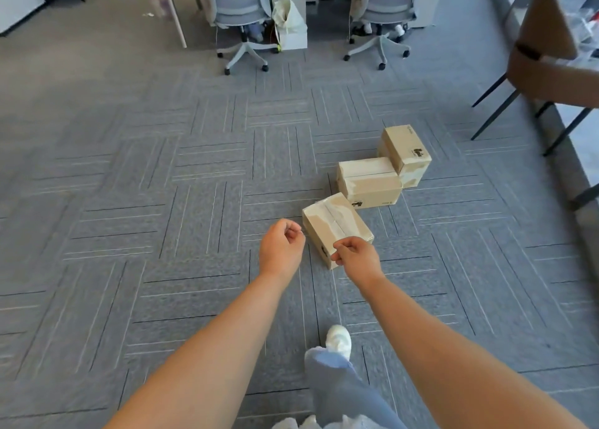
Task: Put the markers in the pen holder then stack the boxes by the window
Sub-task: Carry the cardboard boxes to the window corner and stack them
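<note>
Three taped cardboard boxes lie on the grey carpet: a near box (334, 226), a middle box (369, 182) and a far box (406, 151) standing on end. My left hand (281, 245) hangs in the air just left of the near box, fingers loosely curled, holding nothing. My right hand (355, 255) is stretched out in front of the near box's front corner, fingers loosely curled and empty; I cannot tell whether it touches the box. No markers or pen holder are in view.
Two grey office chairs (241, 10) (384, 10) stand at desks at the back, with a white bag (287, 17) between them. A brown chair (544, 59) and the window ledge (583, 143) are on the right. My foot in a white shoe (338, 339) steps forward on the carpet.
</note>
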Demonstrator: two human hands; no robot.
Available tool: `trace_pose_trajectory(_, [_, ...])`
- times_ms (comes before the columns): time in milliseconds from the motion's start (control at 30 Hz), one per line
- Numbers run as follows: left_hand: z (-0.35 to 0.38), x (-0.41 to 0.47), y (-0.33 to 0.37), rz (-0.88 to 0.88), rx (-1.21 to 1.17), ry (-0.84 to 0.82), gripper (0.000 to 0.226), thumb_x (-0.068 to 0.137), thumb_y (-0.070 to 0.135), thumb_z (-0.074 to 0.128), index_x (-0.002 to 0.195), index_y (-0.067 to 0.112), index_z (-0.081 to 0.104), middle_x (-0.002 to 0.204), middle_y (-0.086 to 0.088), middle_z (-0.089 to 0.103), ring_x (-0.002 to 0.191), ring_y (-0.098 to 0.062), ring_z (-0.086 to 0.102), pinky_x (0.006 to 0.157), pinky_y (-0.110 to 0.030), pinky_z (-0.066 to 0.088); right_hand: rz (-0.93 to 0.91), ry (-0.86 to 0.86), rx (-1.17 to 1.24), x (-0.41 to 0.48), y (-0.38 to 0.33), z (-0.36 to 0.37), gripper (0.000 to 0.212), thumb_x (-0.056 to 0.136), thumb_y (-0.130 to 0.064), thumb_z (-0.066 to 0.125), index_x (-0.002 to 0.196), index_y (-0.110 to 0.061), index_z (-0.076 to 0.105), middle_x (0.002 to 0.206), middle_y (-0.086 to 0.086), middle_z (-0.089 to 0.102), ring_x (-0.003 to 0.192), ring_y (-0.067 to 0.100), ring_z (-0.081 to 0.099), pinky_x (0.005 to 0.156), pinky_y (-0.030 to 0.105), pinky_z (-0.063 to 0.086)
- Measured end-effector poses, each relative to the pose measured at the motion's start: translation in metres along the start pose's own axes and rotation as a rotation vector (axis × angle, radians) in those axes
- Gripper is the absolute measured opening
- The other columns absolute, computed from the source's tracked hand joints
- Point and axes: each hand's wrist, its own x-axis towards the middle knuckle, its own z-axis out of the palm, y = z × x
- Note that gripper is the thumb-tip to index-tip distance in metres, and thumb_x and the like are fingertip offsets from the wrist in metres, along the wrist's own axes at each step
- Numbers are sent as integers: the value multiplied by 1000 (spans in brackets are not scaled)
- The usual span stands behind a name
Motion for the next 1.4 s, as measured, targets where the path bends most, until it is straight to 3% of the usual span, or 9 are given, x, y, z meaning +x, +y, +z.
trace_pose_trajectory(100, [14,43,1,-4,35,-16,9,86,11,56,82,19,55,92,2,55,77,-12,50,74,-27,45,14,-5,0,43,-8,3,12,94,-14,48,89,-14,58,68,-3,63,74,19,55,56,23,40])
trace_pose_trajectory(467, [113,223,35,11,130,-204,11,84,5,56,82,16,58,98,-5,58,81,-14,51,76,-24,42,159,48,18,226,-40,-24,11,92,-12,48,91,-11,59,67,-3,63,74,19,56,61,27,42])
trace_pose_trajectory(667, [157,282,36,-28,174,-325,12,86,9,57,81,20,55,103,-6,60,83,-13,52,76,-23,40,245,99,45,293,-48,-35,11,93,-12,49,91,-8,59,68,0,63,67,18,52,52,22,39])
trace_pose_trajectory(900, [201,362,36,25,222,-468,10,84,8,57,82,18,57,103,-9,63,87,-20,57,84,-35,49,374,213,108,357,-32,-29,14,92,-13,49,81,-17,57,65,-5,64,63,16,53,50,24,40])
trace_pose_trajectory(1167, [246,440,-3,83,377,-699,9,86,9,55,83,16,57,99,0,51,87,-15,51,80,-27,43,522,390,252,426,-5,3,11,93,-13,50,89,-12,60,65,-5,63,65,13,55,55,22,41])
trace_pose_trajectory(1400, [298,499,-65,121,501,-785,17,89,12,52,96,11,67,110,-6,54,91,-15,50,75,-22,37,587,425,311,488,48,35,11,92,-15,50,85,-17,59,64,-7,63,71,16,57,58,22,43])
